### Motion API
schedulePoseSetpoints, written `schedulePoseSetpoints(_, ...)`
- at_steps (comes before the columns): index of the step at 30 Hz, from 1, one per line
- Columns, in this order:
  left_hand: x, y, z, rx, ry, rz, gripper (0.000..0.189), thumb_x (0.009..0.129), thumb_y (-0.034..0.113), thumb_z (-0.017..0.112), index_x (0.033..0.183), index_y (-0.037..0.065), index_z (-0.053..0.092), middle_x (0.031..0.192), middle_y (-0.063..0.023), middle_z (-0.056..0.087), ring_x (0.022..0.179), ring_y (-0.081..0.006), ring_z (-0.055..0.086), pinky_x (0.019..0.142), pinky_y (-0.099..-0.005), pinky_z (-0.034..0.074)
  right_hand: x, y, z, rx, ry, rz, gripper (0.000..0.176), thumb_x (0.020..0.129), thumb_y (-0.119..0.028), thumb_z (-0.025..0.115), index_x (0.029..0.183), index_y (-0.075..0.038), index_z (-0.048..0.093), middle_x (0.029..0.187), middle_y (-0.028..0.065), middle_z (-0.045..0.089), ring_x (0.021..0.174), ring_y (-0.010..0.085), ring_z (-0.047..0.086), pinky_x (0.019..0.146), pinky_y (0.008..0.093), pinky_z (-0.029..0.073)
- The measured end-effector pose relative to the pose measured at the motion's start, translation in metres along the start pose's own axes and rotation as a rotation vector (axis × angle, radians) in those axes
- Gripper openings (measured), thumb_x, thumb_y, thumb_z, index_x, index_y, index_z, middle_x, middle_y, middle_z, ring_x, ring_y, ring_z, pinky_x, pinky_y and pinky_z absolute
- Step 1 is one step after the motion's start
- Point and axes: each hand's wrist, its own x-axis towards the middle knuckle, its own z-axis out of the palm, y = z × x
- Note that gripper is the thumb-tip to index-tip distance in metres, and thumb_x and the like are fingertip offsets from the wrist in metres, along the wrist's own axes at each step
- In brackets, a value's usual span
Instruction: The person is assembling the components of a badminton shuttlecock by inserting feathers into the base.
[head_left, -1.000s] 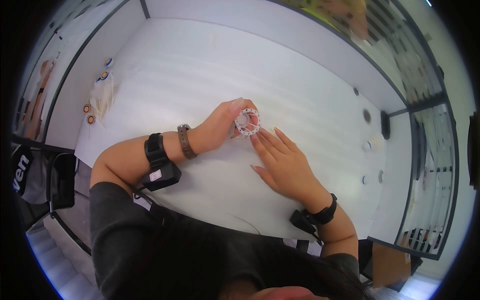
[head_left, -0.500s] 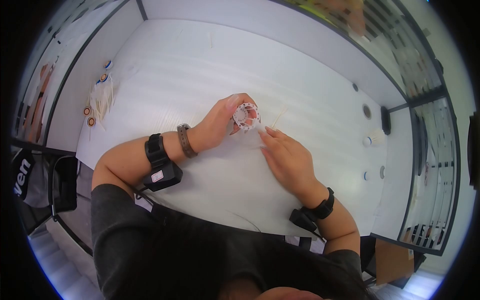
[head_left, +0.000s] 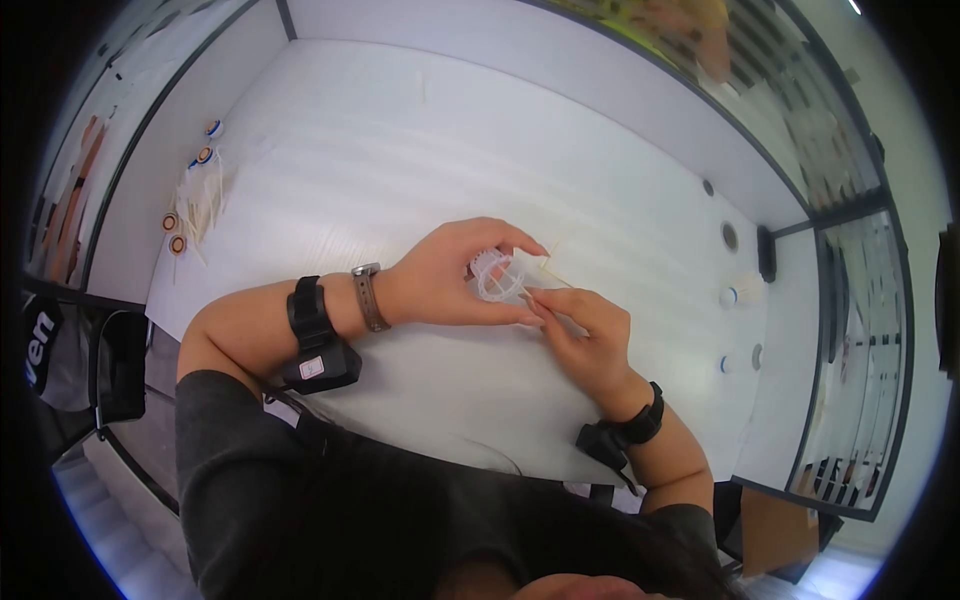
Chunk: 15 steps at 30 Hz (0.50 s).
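- Pale thin sticks (head_left: 203, 200) lie in a loose heap at the table's far left edge, with small orange-and-white round caps (head_left: 178, 243) just beside them. They are well apart from both hands, probably set aside as stock so that the middle stays free for work.
- White matt table (head_left: 400, 130): it bears everything listed, and both forearms rest on its near part, which likely steadies the fine finger work.
- Black strapped device (head_left: 318, 345) sits on the left forearm, with a brown wrist strap (head_left: 366, 297) next to it toward the hand.
- Left hand (head_left: 450, 278): it is closed in a curl, thumb below and fingers arched over, gripping the white perforated plastic ring (head_left: 495, 275).
- White perforated plastic ring: it is held near the table's middle and seems tilted on edge, between the two hands. The tilt appears to turn its row of small holes toward the right hand.
- Right hand (head_left: 590, 335): thumb and forefinger are pinched together at the ring's right rim, the other fingers tucked under. Whether something thin sits between the fingertips is too small to tell. The narrow pinch suits precise contact with a single hole.
- Black wristband (head_left: 645, 425) circles the right wrist.
- White feathered shuttlecock (head_left: 735, 295) lies near the table's right edge, a small blue-and-white round cap (head_left: 722, 363) nearer the person, and a round hole in the tabletop (head_left: 729, 236) beyond. All of these lie well apart from the hands.
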Motion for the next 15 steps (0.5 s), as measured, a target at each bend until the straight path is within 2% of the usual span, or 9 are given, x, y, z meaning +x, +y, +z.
schedulePoseSetpoints(1,0.001,0.002,0.002,0.0,0.026,0.024,0.042,0.072,0.026,0.089,0.106,0.011,0.069,0.084,-0.0024,0.061,0.076,-0.0134,0.059,0.067,-0.0271,0.047,0.0,0.001,-0.001,0.018,-0.005,-0.011,0.018,0.08,0.002,0.074,0.098,-0.003,0.072,0.088,0.0089,0.074,0.077,0.0242,0.07,0.068,0.0309,0.055)
schedulePoseSetpoints(4,0.0,-0.001,0.003,-0.013,-0.012,0.019,0.026,0.077,0.021,0.085,0.094,0.01,0.07,0.079,-0.0014,0.061,0.074,-0.0151,0.059,0.064,-0.0272,0.047,0.001,0.0,-0.001,0.071,0.001,-0.022,0.02,0.08,0.002,0.074,0.099,-0.003,0.073,0.09,0.0094,0.074,0.076,0.0237,0.07,0.068,0.03,0.054)
schedulePoseSetpoints(8,0.0,-0.008,0.005,-0.074,0.036,0.036,0.019,0.082,0.022,0.081,0.088,0.009,0.069,0.078,-0.0031,0.062,0.071,-0.0183,0.058,0.062,-0.0299,0.047,0.0,0.0,-0.002,0.075,0.023,0.041,0.019,0.08,0.003,0.075,0.098,-0.003,0.073,0.091,0.0108,0.074,0.075,0.0228,0.07,0.068,0.0289,0.054)
schedulePoseSetpoints(9,0.0,-0.01,0.005,-0.078,0.041,0.045,0.019,0.082,0.022,0.08,0.088,0.008,0.068,0.078,-0.0032,0.062,0.07,-0.0185,0.058,0.062,-0.03,0.047,-0.002,0.004,0.001,0.113,0.031,0.067,0.017,0.081,0.001,0.075,0.098,-0.003,0.073,0.091,0.0114,0.074,0.075,0.0198,0.07,0.069,0.0272,0.054)
schedulePoseSetpoints(13,0.0,-0.009,0.004,-0.065,0.061,0.029,0.02,0.083,0.021,0.079,0.085,0.007,0.066,0.078,-0.0043,0.062,0.07,-0.0185,0.058,0.062,-0.03,0.046,-0.004,0.0,-0.003,0.225,0.001,0.268,0.016,0.086,0.0,0.073,0.102,0.0,0.072,0.089,0.0105,0.074,0.081,0.0146,0.07,0.073,0.0246,0.055)
schedulePoseSetpoints(15,0.001,-0.006,0.005,-0.103,0.079,-0.025,0.017,0.085,0.017,0.078,0.082,0.007,0.065,0.078,-0.0031,0.061,0.07,-0.0151,0.058,0.063,-0.0286,0.046,-0.006,0.003,-0.002,0.405,0.023,0.371,0.016,0.088,-0.001,0.071,0.104,0.002,0.07,0.09,0.0116,0.073,0.082,0.0162,0.071,0.073,0.0258,0.055)
